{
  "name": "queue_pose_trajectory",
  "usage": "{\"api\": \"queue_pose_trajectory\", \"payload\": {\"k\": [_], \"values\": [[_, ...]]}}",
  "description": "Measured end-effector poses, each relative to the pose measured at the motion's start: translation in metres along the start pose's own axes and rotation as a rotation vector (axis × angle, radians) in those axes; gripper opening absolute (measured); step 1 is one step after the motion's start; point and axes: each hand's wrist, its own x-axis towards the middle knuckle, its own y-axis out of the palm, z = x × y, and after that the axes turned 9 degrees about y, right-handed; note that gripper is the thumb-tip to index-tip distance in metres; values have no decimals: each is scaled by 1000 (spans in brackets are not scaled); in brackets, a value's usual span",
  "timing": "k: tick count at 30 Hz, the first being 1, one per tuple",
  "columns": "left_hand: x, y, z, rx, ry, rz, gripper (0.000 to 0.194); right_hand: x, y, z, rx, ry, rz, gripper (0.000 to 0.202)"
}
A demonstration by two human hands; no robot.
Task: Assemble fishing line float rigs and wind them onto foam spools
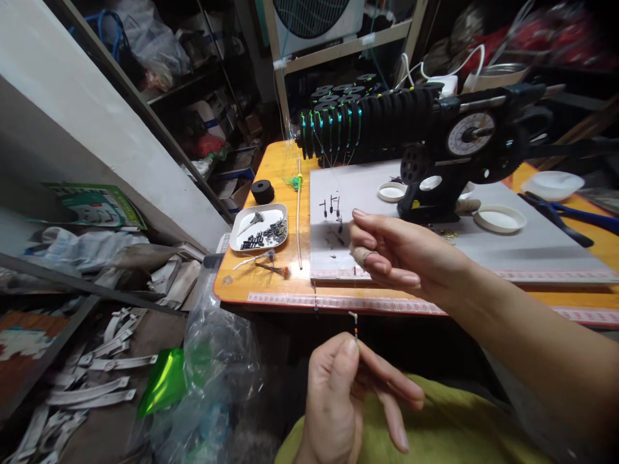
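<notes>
My left hand (345, 393) is low in the centre, in front of the table's front edge. Its thumb and forefinger pinch a thin strand with small orange and dark pieces (356, 328) and a pale tip standing above the fingers. My right hand (391, 254) hangs above it, over the front of the grey board (483, 264), its fingers curled and a pale wrap around one finger. Whatever its fingertips may hold is too small to make out. Small black parts (331, 206) lie on the board just beyond it.
A black machine (469, 138) with a row of dark spools (377, 122) spans the back right. A white tray of black parts (260, 227) stands at the left, near black rings (262, 191). Blue-handled pliers (580, 216) lie at the right.
</notes>
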Motion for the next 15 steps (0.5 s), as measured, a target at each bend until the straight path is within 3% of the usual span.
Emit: {"api": "queue_pose_trajectory", "payload": {"k": [3, 6, 7, 10, 13, 15], "values": [[4, -2, -2, 220, 43, -67, 42, -4, 2, 4, -116, -58, -17, 32], [12, -5, -7, 476, 113, -117, 28, -12, 6, 13, -332, -153, -16, 27], [16, -5, -10, 553, 147, -110, 32, -15, 8, 17, -404, -181, -16, 28], [33, -4, -22, 782, 274, 19, 53, -25, 14, 31, -582, -212, 1, 31], [56, 3, -34, 921, 419, 179, 46, -32, 22, 45, -684, -216, 22, 31], [72, 12, -41, 929, 548, 217, 41, -35, 27, 52, -730, -229, 21, 32]]}}
